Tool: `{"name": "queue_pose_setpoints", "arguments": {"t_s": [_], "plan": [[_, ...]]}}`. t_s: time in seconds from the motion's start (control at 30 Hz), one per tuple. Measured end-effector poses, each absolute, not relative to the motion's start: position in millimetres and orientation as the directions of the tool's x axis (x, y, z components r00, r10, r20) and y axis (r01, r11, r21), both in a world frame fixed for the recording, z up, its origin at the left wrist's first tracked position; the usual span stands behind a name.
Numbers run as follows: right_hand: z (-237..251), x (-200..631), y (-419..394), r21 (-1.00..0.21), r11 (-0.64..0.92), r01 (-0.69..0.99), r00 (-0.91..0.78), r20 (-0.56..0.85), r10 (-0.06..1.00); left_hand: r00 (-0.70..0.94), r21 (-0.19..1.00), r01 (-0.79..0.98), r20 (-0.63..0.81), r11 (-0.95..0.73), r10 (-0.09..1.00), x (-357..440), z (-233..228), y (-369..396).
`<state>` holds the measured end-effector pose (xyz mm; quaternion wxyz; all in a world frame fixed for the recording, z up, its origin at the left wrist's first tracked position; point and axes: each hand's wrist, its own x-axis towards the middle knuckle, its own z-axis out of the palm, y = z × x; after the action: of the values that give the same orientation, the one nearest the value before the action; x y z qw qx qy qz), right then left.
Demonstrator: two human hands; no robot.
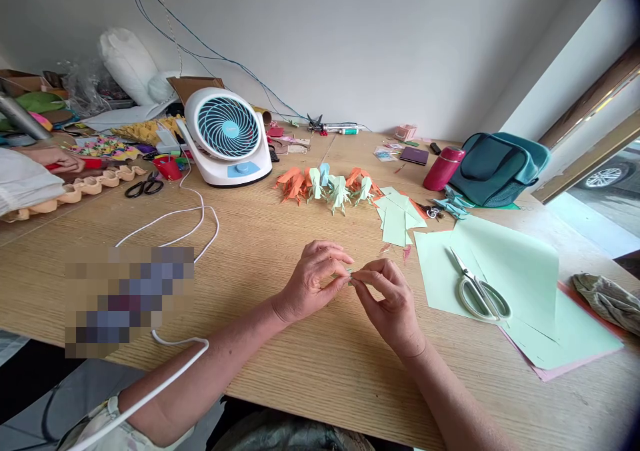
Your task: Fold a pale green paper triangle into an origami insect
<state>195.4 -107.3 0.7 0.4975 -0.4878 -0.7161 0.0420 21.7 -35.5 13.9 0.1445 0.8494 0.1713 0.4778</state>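
At the near middle of the wooden table [280,384], head view: the left hand [310,281] and the right hand [390,301] meet fingertip to fingertip just above the tabletop. Both pinch a small piece of pale green paper [349,278], of which only a sliver shows between the fingers (its shape cannot be told). Each hand is clenched on this paper, thumb against forefinger; both forearms rest on or near the table edge.

Beyond the hands, a row of folded paper figures [327,186] in orange and pale green stands on the table. Just right of them lies a fan of small cut green sheets [397,219]. Farther right lie large green sheets [520,278], with white-handled scissors [480,291] resting on top and a pink sheet showing beneath their edge. Behind these stand a red bottle [443,168] and a teal bag [500,168], close together.

Left of the figures stands a white desk fan [227,138] with a blue grille; a white cable [170,228] loops across the table toward the near edge. Black-handled scissors [144,186] lie left of the fan. At the far left edge another person's hand [53,158] rests among coloured paper. A grey cloth [607,301] lies at the right edge.
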Motion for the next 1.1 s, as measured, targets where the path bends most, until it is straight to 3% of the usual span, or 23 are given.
{"name": "queue_pose_setpoints", "arguments": {"t_s": [0.37,0.63,1.1], "plan": [[2,203,-104,-0.504,0.537,0.677,-0.024,0.713,0.7,0.45,0.503,0.147,0.733,-0.852,0.51,20,19,-36],[0,205,-102,-0.494,0.554,0.67,-0.046,0.717,0.695,0.481,0.355,0.228,0.769,-0.907,0.422,17,19,-29],[2,200,-103,-0.461,0.544,0.701,-0.097,0.694,0.714,0.519,0.433,0.186,0.719,-0.882,0.463,22,13,-36]]}}
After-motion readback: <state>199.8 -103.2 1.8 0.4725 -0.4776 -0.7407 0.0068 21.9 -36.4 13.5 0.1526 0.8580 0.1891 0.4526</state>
